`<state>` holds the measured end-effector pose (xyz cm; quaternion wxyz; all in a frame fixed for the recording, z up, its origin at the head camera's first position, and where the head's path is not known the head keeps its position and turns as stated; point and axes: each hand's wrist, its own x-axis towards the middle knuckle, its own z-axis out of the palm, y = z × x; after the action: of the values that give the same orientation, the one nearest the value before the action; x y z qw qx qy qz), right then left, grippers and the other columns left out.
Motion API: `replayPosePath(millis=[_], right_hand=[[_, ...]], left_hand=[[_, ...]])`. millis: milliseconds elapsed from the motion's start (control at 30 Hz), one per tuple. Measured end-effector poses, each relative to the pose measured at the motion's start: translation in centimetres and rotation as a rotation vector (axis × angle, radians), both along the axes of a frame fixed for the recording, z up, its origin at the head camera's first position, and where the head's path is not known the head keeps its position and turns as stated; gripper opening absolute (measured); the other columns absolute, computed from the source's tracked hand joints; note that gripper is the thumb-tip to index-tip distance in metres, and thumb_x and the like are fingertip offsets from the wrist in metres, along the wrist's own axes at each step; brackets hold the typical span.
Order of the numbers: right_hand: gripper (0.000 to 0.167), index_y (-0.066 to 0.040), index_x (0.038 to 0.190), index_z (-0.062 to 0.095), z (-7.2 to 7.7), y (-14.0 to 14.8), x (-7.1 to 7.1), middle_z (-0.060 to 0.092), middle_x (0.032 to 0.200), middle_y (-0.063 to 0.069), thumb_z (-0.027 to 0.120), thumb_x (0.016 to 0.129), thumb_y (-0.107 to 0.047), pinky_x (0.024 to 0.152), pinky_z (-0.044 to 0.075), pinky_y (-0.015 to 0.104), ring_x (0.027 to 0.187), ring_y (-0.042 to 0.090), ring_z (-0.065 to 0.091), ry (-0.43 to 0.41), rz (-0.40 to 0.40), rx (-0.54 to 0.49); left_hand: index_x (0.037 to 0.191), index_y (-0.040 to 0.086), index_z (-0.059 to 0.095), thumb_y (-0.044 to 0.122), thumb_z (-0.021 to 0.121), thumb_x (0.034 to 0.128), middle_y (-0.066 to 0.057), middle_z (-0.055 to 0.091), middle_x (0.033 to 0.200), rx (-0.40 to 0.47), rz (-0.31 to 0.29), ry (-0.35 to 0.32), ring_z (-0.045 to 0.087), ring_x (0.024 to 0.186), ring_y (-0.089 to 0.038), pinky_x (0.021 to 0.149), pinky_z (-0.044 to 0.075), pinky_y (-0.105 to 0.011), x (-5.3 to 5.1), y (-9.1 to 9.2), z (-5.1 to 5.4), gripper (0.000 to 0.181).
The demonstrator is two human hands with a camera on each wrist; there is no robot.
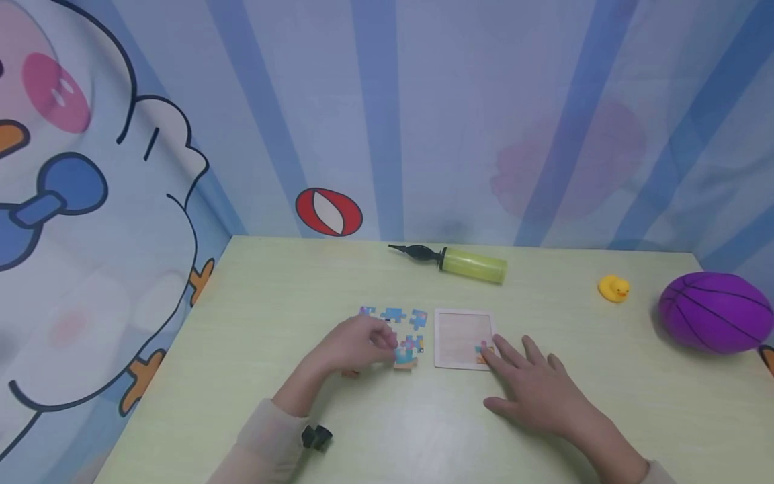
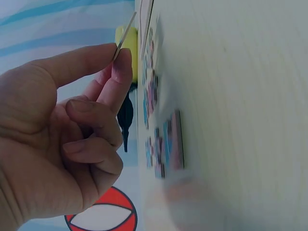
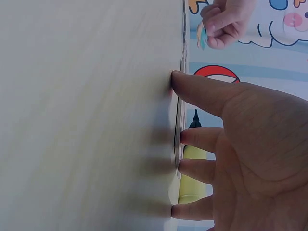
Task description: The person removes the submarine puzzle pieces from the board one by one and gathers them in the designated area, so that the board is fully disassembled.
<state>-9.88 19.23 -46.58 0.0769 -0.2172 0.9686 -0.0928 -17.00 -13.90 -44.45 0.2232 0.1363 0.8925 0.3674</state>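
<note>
My left hand (image 1: 357,344) pinches a jigsaw puzzle piece (image 2: 126,34) between thumb and index finger, its other fingers curled. The piece is edge-on in the left wrist view; the right wrist view gives its teal and orange face, raised off the table. Several loose puzzle pieces (image 1: 394,314) lie around and partly behind that hand. Right of them is a shallow puzzle frame (image 1: 456,333) with a small coloured piece (image 1: 482,352) in its lower right corner. My right hand (image 1: 538,396) spreads its straight fingers over the table, the index fingertip at that corner.
A yellow-green hand pump (image 1: 474,265) with a black nozzle lies behind the puzzle. Farther right are a yellow rubber duck (image 1: 613,288) and a purple ball (image 1: 715,312). A printed cloth (image 1: 447,121) hangs along the table's back edge.
</note>
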Motion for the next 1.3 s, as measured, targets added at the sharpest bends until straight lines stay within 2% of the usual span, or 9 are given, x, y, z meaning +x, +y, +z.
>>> replayPosePath(millis=[167, 400, 700, 833, 1000, 1133, 1300], right_hand=[[0.078, -0.018, 0.158, 0.046, 0.0, 0.0, 0.0, 0.041, 0.162, 0.012, 0.070, 0.093, -0.055, 0.097, 0.034, 0.079, 0.142, 0.059, 0.033, -0.004, 0.003, 0.003], [0.078, -0.017, 0.158, 0.046, 0.1, -0.1, 0.0, 0.041, 0.162, 0.012, 0.070, 0.093, -0.055, 0.097, 0.034, 0.079, 0.142, 0.059, 0.033, -0.002, 0.005, -0.002], [0.078, -0.018, 0.158, 0.045, 0.1, -0.1, 0.0, 0.040, 0.163, 0.012, 0.069, 0.094, -0.056, 0.098, 0.034, 0.079, 0.143, 0.059, 0.032, -0.012, 0.003, 0.002], [0.079, -0.018, 0.158, 0.045, 0.1, -0.1, 0.0, 0.039, 0.163, 0.012, 0.068, 0.094, -0.057, 0.098, 0.033, 0.080, 0.143, 0.059, 0.031, -0.025, 0.000, -0.002], [0.079, -0.019, 0.159, 0.045, 0.1, -0.2, 0.0, 0.039, 0.163, 0.012, 0.068, 0.094, -0.058, 0.099, 0.033, 0.080, 0.143, 0.059, 0.031, -0.026, -0.002, 0.003], [0.079, -0.020, 0.159, 0.045, 0.1, -0.1, 0.0, 0.039, 0.163, 0.012, 0.068, 0.094, -0.059, 0.099, 0.033, 0.079, 0.143, 0.059, 0.032, -0.016, -0.001, 0.007], [0.078, -0.022, 0.158, 0.045, 0.0, 0.0, 0.0, 0.040, 0.163, 0.013, 0.069, 0.094, -0.058, 0.099, 0.032, 0.080, 0.142, 0.059, 0.032, -0.005, -0.001, 0.001]], left_hand=[[0.100, 0.015, 0.074, 0.017, 0.081, 0.0899, 0.000, 0.070, 0.088, 0.017, 0.026, -0.068, 0.059, 0.056, -0.022, 0.055, 0.053, -0.035, 0.2, -1.4, 0.0, 0.012], [0.097, 0.010, 0.074, 0.013, 0.080, 0.0900, -0.004, 0.070, 0.081, 0.018, -0.001, -0.080, 0.063, 0.058, -0.021, 0.061, 0.056, -0.037, 0.1, -2.4, -0.2, 0.010], [0.091, 0.013, 0.074, 0.011, 0.080, 0.0887, -0.002, 0.070, 0.075, -0.053, 0.005, -0.070, 0.064, 0.060, -0.021, 0.062, 0.052, -0.035, 0.2, -2.6, -0.4, 0.007], [0.092, 0.015, 0.073, 0.015, 0.081, 0.0894, -0.002, 0.069, 0.076, -0.086, 0.014, -0.051, 0.065, 0.059, -0.021, 0.062, 0.051, -0.035, 0.2, -2.5, -0.3, 0.008], [0.095, 0.016, 0.072, 0.016, 0.081, 0.0895, -0.001, 0.068, 0.082, -0.078, 0.018, -0.026, 0.066, 0.059, -0.023, 0.061, 0.054, -0.036, 0.0, -2.2, 0.0, 0.010], [0.096, 0.018, 0.072, 0.020, 0.081, 0.0902, 0.004, 0.067, 0.086, -0.088, -0.001, 0.045, 0.064, 0.071, -0.019, 0.063, 0.054, -0.036, -0.5, -1.6, 0.2, 0.010], [0.101, 0.020, 0.075, 0.027, 0.081, 0.0914, 0.011, 0.067, 0.088, -0.076, -0.044, 0.149, 0.061, 0.085, -0.014, 0.076, 0.051, -0.037, -1.2, -0.5, 0.3, 0.013]])
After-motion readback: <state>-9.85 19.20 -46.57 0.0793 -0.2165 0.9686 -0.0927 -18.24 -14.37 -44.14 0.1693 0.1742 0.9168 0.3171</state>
